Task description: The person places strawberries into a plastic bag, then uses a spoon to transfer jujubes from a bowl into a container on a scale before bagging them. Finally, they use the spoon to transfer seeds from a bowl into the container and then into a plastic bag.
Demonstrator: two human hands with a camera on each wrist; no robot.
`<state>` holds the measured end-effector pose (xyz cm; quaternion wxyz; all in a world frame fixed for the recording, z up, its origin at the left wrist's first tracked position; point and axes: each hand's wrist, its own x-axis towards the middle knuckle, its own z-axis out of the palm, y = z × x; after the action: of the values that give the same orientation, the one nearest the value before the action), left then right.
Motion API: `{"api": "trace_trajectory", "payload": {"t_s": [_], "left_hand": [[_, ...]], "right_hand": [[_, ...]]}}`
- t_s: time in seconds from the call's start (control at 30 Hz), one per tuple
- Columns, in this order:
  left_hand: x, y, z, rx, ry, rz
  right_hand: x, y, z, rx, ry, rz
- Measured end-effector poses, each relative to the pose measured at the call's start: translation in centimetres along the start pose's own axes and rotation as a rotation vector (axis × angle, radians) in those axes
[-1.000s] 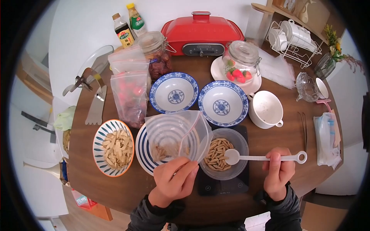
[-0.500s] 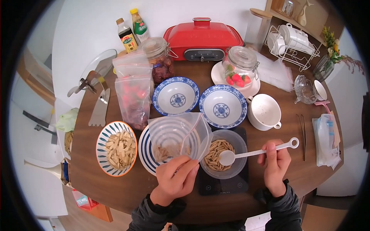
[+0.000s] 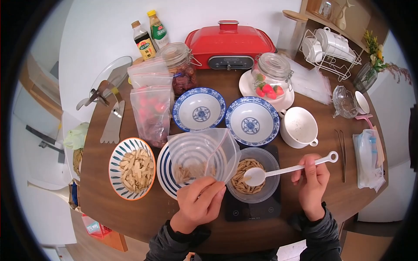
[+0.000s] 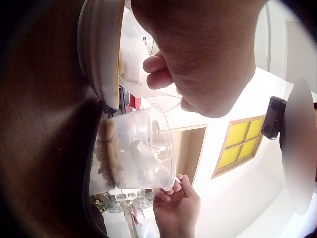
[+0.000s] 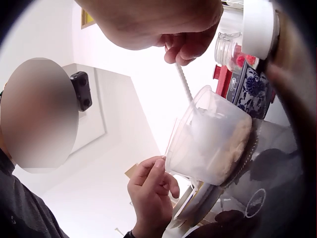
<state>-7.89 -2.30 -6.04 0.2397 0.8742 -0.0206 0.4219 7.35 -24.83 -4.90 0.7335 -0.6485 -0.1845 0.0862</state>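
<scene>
In the head view my left hand (image 3: 198, 205) pinches the edge of a clear zip bag (image 3: 223, 150). The bag stands open over a blue-and-white striped plate (image 3: 163, 172), with some pale tan bits low inside it. My right hand (image 3: 313, 180) grips the handle of a white plastic spoon (image 3: 285, 170). The spoon's bowl is inside a clear plastic tub (image 3: 274, 185), over slender tan pieces (image 3: 249, 165), with a tan bit at its edge. The tub sits on a black kitchen scale (image 3: 257, 214). In the right wrist view the spoon shows through the tub's wall.
An oval bowl (image 3: 114, 185) of pale dried slices stands at left, beside bags of red fruit (image 3: 150, 111). Two blue-patterned bowls (image 3: 185, 98) and a white two-handled cup (image 3: 300, 124) sit behind the tub. Tongs (image 3: 342, 156) lie at right; a red electric cooker (image 3: 228, 43) is at the back.
The right hand has shifted slightly, tilting the spoon handle upward from nearly level, with its bowl moving left over the tan pieces. The left hand and bag stay almost still.
</scene>
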Motion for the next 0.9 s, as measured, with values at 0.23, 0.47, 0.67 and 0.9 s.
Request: {"api": "trace_trajectory", "payload": {"t_s": [0.23, 0.47, 0.67, 0.9], "left_hand": [[-0.1, 0.0, 0.0, -0.019, 0.006, 0.0], [-0.2, 0.0, 0.0, -0.018, 0.022, 0.017], [-0.4, 0.3, -0.1, -0.013, 0.001, -0.021], [0.0, 0.0, 0.0, -0.01, 0.015, 0.003]], "right_hand": [[-1.2, -2.0, 1.4, 0.052, 0.1, -0.233], [-0.5, -3.6, 1.9, -0.341, -0.434, -0.667], [-1.9, -3.5, 0.8, -0.239, -0.049, -0.552], [-0.8, -2.8, 0.7, -0.544, -0.351, -0.482]]}}
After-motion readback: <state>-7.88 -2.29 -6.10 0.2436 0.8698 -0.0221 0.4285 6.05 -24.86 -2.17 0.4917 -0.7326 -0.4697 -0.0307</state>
